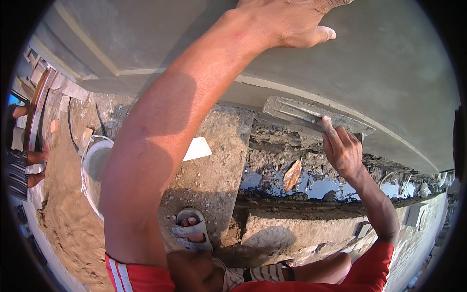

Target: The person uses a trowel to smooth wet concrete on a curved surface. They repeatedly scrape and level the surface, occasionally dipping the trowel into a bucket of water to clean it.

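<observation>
My left hand point(292, 22) is at the top, next to a smooth grey plastered wall point(389, 63). Its thumb is spread away from the fingers, whose tips run out of the picture, and nothing shows in it. Lower down and to the right, my right hand point(344, 148) grips a plastering trowel point(292, 109). The trowel's long, rectangular blade is smeared with grey cement and lies along the wall's lower part, just under a raised ridge point(311, 96). The handle is mostly hidden by my fingers.
Below the wall runs a muddy ditch of dark water point(321, 187) with a brown leaf point(292, 175). A bucket point(95, 168) stands at left, partly behind my left arm. A white flat piece point(198, 149) lies on the ground. Another person's legs point(36, 168) show at far left.
</observation>
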A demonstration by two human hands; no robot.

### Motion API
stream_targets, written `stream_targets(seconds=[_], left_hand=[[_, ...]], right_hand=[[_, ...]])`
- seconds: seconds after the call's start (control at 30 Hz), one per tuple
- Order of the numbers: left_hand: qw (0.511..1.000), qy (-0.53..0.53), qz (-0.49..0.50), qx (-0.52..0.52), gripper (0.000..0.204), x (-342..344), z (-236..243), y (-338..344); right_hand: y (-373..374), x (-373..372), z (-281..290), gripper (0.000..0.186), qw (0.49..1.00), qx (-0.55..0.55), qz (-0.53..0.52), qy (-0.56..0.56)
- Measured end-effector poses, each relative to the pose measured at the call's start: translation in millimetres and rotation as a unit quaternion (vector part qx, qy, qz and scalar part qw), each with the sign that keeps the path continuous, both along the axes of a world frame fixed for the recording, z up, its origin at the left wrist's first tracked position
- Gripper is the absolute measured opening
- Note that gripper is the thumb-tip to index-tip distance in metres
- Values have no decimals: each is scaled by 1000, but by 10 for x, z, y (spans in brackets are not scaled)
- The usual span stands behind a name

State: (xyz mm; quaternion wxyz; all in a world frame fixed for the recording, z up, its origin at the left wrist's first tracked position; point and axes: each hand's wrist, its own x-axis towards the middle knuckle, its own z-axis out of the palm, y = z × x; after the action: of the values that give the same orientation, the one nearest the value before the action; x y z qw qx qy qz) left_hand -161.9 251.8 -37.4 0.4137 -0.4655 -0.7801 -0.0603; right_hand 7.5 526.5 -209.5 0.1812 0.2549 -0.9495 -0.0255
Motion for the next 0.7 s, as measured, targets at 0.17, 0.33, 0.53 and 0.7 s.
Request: stream_targets(seconds=[0.17,0.33,0.53,0.7], left_hand=[[1000,19,16,1,98,27,-8,-21],[991,120,53,35,96,-55,-78,47],[1000,17,10,20,97,-18,-65,29],[998,43,44,10,95,66,-2,-10]], right_hand=[[-463,-410,-172,83,998,48,-10,-24],[87,-163,-169,85,977,199,-41,-58],[-194,-27,78,68,999,40,16,-28],[-715,-445,-69,69,997,56,-4,-53]])
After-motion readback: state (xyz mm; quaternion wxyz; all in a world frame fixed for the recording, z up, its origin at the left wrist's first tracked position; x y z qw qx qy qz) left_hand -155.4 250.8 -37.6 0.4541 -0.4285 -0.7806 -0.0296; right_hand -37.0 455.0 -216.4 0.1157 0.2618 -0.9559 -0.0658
